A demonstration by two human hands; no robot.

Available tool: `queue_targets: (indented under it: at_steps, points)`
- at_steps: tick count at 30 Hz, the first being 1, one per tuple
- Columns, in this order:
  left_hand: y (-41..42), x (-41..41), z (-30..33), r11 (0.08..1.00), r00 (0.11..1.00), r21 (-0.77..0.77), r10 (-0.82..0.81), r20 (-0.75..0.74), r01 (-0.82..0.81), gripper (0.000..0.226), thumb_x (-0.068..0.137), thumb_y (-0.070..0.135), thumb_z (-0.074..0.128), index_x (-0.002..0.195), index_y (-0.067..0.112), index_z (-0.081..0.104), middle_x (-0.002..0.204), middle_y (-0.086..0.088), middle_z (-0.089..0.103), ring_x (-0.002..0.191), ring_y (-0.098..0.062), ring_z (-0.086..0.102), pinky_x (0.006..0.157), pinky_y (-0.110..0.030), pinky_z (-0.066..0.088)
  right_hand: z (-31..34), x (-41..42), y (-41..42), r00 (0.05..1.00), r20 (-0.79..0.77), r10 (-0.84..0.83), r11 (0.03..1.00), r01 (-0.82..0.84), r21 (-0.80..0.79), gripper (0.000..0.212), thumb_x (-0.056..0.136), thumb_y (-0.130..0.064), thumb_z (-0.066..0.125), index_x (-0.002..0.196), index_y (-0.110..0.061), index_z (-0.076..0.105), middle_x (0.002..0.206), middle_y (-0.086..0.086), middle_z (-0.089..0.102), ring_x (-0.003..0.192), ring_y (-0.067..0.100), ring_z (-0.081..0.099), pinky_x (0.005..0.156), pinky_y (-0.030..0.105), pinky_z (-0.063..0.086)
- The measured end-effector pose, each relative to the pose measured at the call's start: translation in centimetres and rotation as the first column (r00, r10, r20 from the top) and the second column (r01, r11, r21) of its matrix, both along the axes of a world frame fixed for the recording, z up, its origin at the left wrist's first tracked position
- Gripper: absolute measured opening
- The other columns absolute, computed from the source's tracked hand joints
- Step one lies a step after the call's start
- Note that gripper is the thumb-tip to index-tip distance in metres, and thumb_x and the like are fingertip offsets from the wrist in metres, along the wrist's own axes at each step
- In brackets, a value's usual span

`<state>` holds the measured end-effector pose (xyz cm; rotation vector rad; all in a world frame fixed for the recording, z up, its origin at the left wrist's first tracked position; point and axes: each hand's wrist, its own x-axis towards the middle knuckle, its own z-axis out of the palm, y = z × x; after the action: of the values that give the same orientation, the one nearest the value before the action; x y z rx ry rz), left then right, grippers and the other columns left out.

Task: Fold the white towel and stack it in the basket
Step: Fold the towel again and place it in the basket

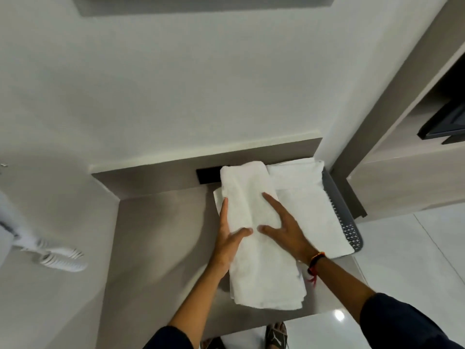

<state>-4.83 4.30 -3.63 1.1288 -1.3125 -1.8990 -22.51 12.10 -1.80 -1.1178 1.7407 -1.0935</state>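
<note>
**Folded Towel Under Both Hands, at the Basket**

The fingers [270, 201] of the right hand [285, 229] are spread wide and laid flat, palm down, on the long folded white terry towel [261, 260]; they press on the cloth and close around nothing. The left hand [227, 238] lies along the towel's left edge, fingers extended and thumb resting on top, open against the fabric rather than closed around it. A red and orange thread band [315, 260] circles the right wrist; dark sleeves cover both forearms lower down.

The towel is a soft, nubby, elongated rectangle of several layers. Its near end rests on the smooth grey matte tabletop [161, 235]; its far end overlaps a stack of flat folded white towels [309, 205]. That stack sits in a dark grey perforated plastic basket [348, 233] with rounded corners, at the tabletop's right side.

Behind the towel, a black rectangular strip [207, 176] is set in the grey upstand. At far left lies a white coiled cord [61, 259]. Glossy white floor tiles [407, 260] lie to the right.
</note>
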Motion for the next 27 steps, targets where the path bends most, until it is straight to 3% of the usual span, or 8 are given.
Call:
queue_targets:
  at_steps: [5,9,12,14,16,19,22,27]
  points:
    - [0.4,-9.6,2.3,0.997,0.994,0.001,-0.082,-0.076,0.082,0.095,0.08,0.016,0.079,0.14,0.068,0.027,0.149,0.031,0.039,0.133,-0.006,0.048,0.104,-0.041,0.051,2.5,-9.3,1.7,0.995,0.001,-0.095,0.995,0.095,-0.01,0.078,0.088,-0.039,0.078,0.147,-0.063,0.033,0.138,-0.052,0.039,0.127,-0.015,0.048,0.09,0.006,0.051]
    - [1.2,-16.1,1.7,0.989,0.987,0.033,-0.14,-0.072,0.143,0.092,0.086,0.01,0.071,0.15,0.055,0.022,0.158,0.014,0.032,0.136,-0.012,0.046,0.113,-0.045,0.043,1.5,-15.2,2.9,0.994,-0.004,-0.113,0.992,0.113,0.058,0.075,0.092,-0.037,0.074,0.149,-0.061,0.03,0.152,-0.022,0.041,0.13,0.015,0.053,0.093,0.025,0.059]
    - [1.6,-18.4,0.8,0.986,0.983,0.002,-0.165,0.08,0.165,0.088,0.093,0.014,0.065,0.155,0.046,0.011,0.152,0.007,0.037,0.119,-0.002,0.052,0.106,-0.034,0.044,-0.1,-17.6,2.9,0.993,-0.077,-0.092,0.982,0.103,0.156,0.077,0.094,-0.042,0.07,0.155,-0.051,0.024,0.164,-0.003,0.034,0.14,0.028,0.047,0.112,0.046,0.049]
    - [1.9,-19.0,0.3,0.982,0.957,-0.039,-0.168,0.237,0.182,0.083,0.097,0.024,0.061,0.157,0.037,0.005,0.155,-0.004,0.04,0.12,-0.012,0.052,0.102,-0.031,0.045,-1.0,-18.3,2.8,0.988,-0.151,-0.04,0.981,0.068,0.184,0.081,0.092,-0.05,0.069,0.158,-0.046,0.021,0.166,0.0,0.032,0.145,0.029,0.042,0.117,0.05,0.043]
    - [2.0,-19.1,-0.2,0.962,0.859,-0.117,-0.162,0.485,0.247,0.079,0.099,0.044,0.054,0.158,0.032,0.004,0.158,-0.014,0.033,0.132,-0.026,0.047,0.103,-0.034,0.044,-1.8,-18.6,2.6,0.948,-0.318,0.022,0.968,0.059,0.244,0.086,0.09,-0.063,0.064,0.159,-0.045,0.016,0.165,0.006,0.029,0.146,0.034,0.038,0.117,0.055,0.041]
    - [2.0,-18.9,-0.5,0.807,0.556,-0.401,0.111,0.823,0.433,0.081,0.096,0.06,0.041,0.159,0.023,0.007,0.161,-0.018,0.017,0.146,-0.037,0.027,0.114,-0.047,0.036,-2.6,-18.7,1.8,0.72,-0.693,0.051,0.967,0.137,0.214,0.08,0.095,-0.072,0.043,0.161,-0.041,0.009,0.171,0.01,0.014,0.153,0.038,0.028,0.117,0.063,0.032]
    - [1.7,-19.5,-0.6,0.577,0.519,-0.56,0.255,0.815,0.595,0.072,0.1,0.055,0.033,0.159,0.023,0.01,0.167,-0.01,0.015,0.152,-0.029,0.022,0.116,-0.051,0.035,-3.1,-18.6,1.0,0.565,-0.816,0.125,0.987,0.016,0.162,0.069,0.106,-0.058,0.025,0.164,-0.03,0.003,0.174,-0.001,-0.002,0.161,0.027,0.004,0.124,0.067,0.018]
    - [2.2,-20.0,-2.1,0.625,0.419,-0.419,0.157,0.894,0.659,0.071,0.1,0.06,0.018,0.159,0.026,-0.002,0.17,0.0,0.0,0.156,-0.025,0.008,0.121,-0.055,0.021,-4.8,-18.2,1.3,0.523,-0.816,0.244,0.956,0.012,0.293,0.068,0.106,-0.054,0.018,0.164,-0.026,-0.004,0.173,-0.001,-0.011,0.16,0.026,-0.006,0.128,0.062,0.008]
